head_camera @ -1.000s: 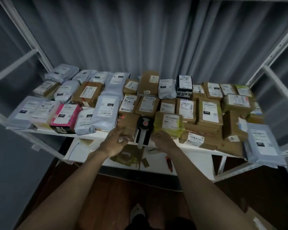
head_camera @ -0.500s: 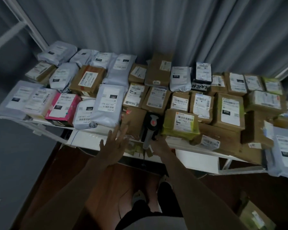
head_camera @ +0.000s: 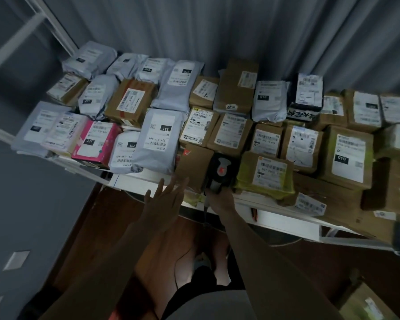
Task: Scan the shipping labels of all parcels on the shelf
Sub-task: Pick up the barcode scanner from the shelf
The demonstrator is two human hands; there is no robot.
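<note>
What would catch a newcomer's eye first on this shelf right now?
The pink parcel near the front left stands out among the grey bags and brown boxes that crowd the shelf. At the front middle, the right hand grips a black scanner with a red glow, next to a yellow-green parcel. The left hand hovers open at the shelf edge.

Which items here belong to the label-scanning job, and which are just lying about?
Job: barcode scanner gripped by the right hand; left hand; labelled parcels on the shelf.
Lying about: cardboard box on the floor; grey curtain.
</note>
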